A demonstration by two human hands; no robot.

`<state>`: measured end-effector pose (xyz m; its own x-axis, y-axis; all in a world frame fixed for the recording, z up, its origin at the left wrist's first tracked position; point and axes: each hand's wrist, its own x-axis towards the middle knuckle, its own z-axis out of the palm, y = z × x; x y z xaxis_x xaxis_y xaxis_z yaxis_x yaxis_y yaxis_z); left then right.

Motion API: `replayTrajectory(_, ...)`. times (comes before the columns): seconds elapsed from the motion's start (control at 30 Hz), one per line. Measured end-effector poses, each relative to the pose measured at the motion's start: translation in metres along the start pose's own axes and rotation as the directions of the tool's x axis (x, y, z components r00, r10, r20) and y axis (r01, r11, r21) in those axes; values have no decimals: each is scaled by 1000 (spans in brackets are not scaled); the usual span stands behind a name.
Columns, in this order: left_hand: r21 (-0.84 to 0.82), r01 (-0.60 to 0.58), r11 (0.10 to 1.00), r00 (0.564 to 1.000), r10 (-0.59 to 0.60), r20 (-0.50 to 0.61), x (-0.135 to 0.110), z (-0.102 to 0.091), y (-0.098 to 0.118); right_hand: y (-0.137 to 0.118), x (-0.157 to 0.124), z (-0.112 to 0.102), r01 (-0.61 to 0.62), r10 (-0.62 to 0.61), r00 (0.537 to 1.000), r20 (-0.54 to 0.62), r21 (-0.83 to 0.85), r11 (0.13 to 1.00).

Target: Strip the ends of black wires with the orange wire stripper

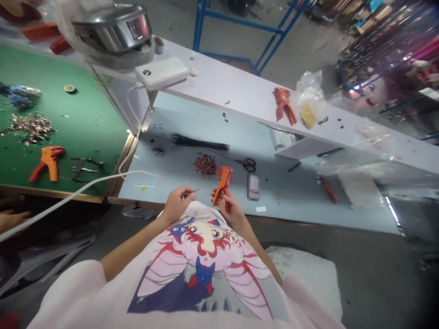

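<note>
My left hand (179, 201) pinches a thin dark wire (196, 190) near the front edge of the blue-grey worktop (164, 185). In my right hand (232, 208) is an orange and red wire stripper (222, 183), its head pointing away from me and its fingers wrapped about the handles. Just beyond the tool's head lies a pile of small copper-coloured bits (205, 164). Behind that pile rests a bundle of black wires (200, 143). Black-handled scissors (248, 164) lie to the right, and a phone-like object (254, 187) is nearer my right hand.
A raised white shelf (236, 96) runs along the back, holding a power bank (163, 74) and another wire stripper (284, 105). A white cable (92, 183) crosses at left. On the green worktop (89, 132) sits an orange stripper (48, 162). A person's hand (12, 219) shows at far left.
</note>
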<state>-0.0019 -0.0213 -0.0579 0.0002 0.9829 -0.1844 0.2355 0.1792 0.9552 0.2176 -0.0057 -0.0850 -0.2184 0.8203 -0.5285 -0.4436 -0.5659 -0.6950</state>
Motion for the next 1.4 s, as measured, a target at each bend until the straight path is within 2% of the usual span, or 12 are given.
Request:
replayTrajectory(0.13,29,-31,999,999,31,17,3,2,5,-10,-4,16,52,-50,999,18,-78,996)
replayTrajectory(0.23,59,-61,996,998,61,15,6,3,7,-12,-4,21,24,-27,1000,-15,-142,990)
replayTrajectory(0.37,52,-80,995,997,79,15,7,8,8,-6,-6,23,-41,34,999,-41,-174,984)
replayTrajectory(0.6,13,-74,997,994,72,76,6,16,12,3,-3,22,-92,83,995,-52,-205,974)
replayTrajectory(0.77,16,-82,996,995,81,66,3,16,15,-1,-5,24,-113,108,994,-36,-194,975)
replayTrajectory(0.97,-1,-108,994,993,108,-52,7,12,19,-22,-19,27,-69,104,980,172,-199,977)
replayTrajectory(1.1,-36,-115,993,982,108,-153,12,6,22,-26,-22,33,-93,142,965,220,-218,972)
replayTrajectory(1.27,-50,-206,977,929,179,-325,17,-4,24,-23,-22,43,-127,177,949,260,-197,972)
replayTrajectory(1.4,-64,-237,969,909,198,-368,19,-9,24,-24,-24,48,-130,187,931,314,-196,972)
